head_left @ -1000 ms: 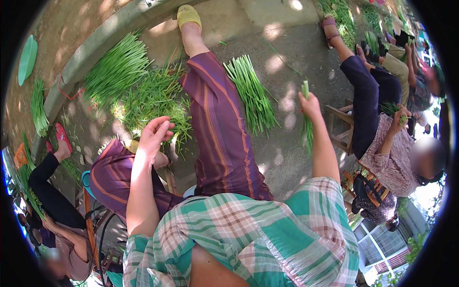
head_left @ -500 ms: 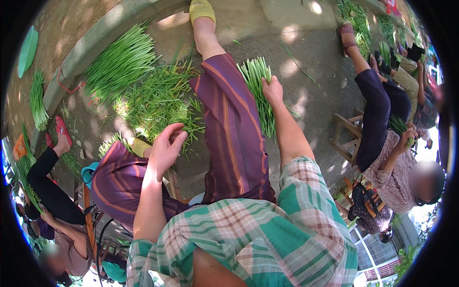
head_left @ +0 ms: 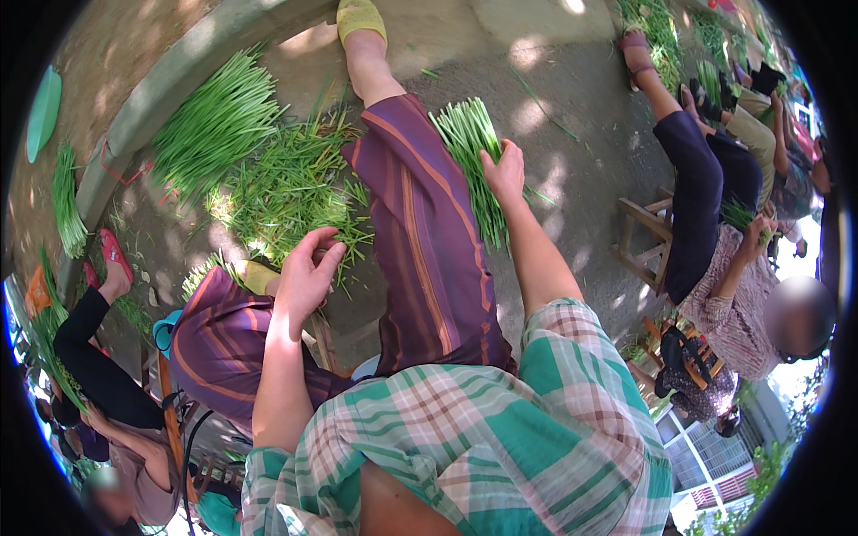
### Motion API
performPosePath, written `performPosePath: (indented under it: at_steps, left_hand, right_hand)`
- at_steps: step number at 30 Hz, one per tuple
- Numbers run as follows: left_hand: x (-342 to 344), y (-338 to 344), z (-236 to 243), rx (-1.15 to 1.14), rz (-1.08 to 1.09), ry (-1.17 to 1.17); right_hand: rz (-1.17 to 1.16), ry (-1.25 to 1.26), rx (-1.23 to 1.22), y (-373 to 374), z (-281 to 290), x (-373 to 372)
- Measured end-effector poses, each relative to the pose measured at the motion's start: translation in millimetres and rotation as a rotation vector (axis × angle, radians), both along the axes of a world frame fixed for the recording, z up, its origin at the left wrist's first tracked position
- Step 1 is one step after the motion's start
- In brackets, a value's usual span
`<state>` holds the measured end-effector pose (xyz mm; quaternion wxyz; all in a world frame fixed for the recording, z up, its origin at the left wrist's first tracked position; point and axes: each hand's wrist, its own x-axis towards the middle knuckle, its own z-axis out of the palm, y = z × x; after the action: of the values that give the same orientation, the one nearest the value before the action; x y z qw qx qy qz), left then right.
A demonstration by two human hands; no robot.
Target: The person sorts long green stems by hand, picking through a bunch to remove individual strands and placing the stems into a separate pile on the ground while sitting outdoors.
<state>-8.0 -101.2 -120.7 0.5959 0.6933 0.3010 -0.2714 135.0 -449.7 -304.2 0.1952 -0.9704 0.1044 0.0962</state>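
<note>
A bunch of long green stalks (head_left: pixel 468 134) with pale cut ends lies on the ground along the right side of my outstretched leg. My right hand (head_left: pixel 506 171) is at the bunch's right edge, thumb and forefinger apart. Its other fingers are partly hidden. My left hand (head_left: pixel 307 272) hangs over my bent knee, fingers loosely curved and thumb apart, with nothing visible in it. Beyond the left hand spreads a heap of loose green trimmings (head_left: pixel 290 183). Behind that heap rests a large pile of straight green stalks (head_left: pixel 217 112).
A concrete kerb (head_left: pixel 134 121) curves along the far left, with a smaller green bundle (head_left: pixel 67 201) beside it. A wooden stool (head_left: pixel 645 234) stands at right near a seated person (head_left: pixel 728 277). Another person (head_left: pixel 134 438) sits at lower left. My yellow shoe (head_left: pixel 361 22) is far ahead.
My right hand's thumb and forefinger have spread apart at the bunch's edge. The left hand keeps its pose. The whole view has shifted slightly.
</note>
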Motion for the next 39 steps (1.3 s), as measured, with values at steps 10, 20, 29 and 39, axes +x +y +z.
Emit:
performPosePath:
  at_steps: [10,20,29,39]
  left_hand:
    - [-4,-2,2,0.048,-0.068,0.019]
    - [18,8,56,-0.001,-0.045,-0.134]
    - [50,30,99,0.232,-0.212,-0.358]
    - [51,71,110,0.806,-0.541,-0.524]
  right_hand:
    - [0.095,0.489,0.132,-30,15,-167]
    - [-0.011,0.483,0.659,-47,-80,-226]
    - [-0.110,0.480,0.511,-11,-19,-119]
    - [0.040,0.242,0.591,37,30,66]
